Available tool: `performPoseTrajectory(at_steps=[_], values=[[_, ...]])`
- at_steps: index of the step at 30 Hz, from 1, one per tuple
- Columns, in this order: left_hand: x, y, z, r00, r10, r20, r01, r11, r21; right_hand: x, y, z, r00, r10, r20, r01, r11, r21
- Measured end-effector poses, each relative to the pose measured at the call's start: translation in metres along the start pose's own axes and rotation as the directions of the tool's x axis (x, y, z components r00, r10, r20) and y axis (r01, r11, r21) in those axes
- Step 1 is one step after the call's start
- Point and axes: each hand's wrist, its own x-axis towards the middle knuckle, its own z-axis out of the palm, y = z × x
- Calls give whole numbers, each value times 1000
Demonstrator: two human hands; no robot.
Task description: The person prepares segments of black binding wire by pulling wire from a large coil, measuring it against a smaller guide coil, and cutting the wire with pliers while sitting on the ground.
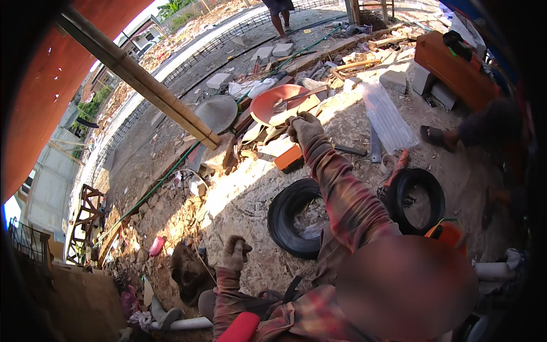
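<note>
My right hand (305,130), in a dirty work glove with a plaid sleeve, reaches far forward to the near rim of a round orange pan (273,102) and curls its fingers over the rim. A wooden stick lies across the pan. An orange block (289,158) sits on the ground just below that hand. My left hand (235,253), also gloved, hangs low and near me in a closed fist above the dirt; I see nothing in it.
A thick bamboo pole (142,80) slants across the left. Nearby are a grey round pan (216,111), two black coils (290,219) (420,196), a green hose (159,182), a clear plastic sheet (387,114) and rubble. Another person's sandalled foot (436,135) rests at right; someone stands far back (279,17).
</note>
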Motion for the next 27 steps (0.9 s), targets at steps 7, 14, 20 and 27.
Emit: performPoseTrajectory(at_steps=[7, 14, 20, 27], values=[[2, 30, -51, 993, -114, 25, 116, 987, -114, 27, 6, -34, 969, -88, -231, 91, 996, 6], [7, 84, -89, 946, -178, 272, 258, 921, -293, 47, 8, -89, 866, -103, -490, 110, 994, -14], [-3, 91, -116, 970, -143, 195, 193, 943, -272, 52, 22, -106, 843, -60, -535, 40, 998, -49], [8, 59, -123, 983, -61, 171, 117, 932, -344, 56, 24, -120, 871, -122, -476, 40, 983, -178]])
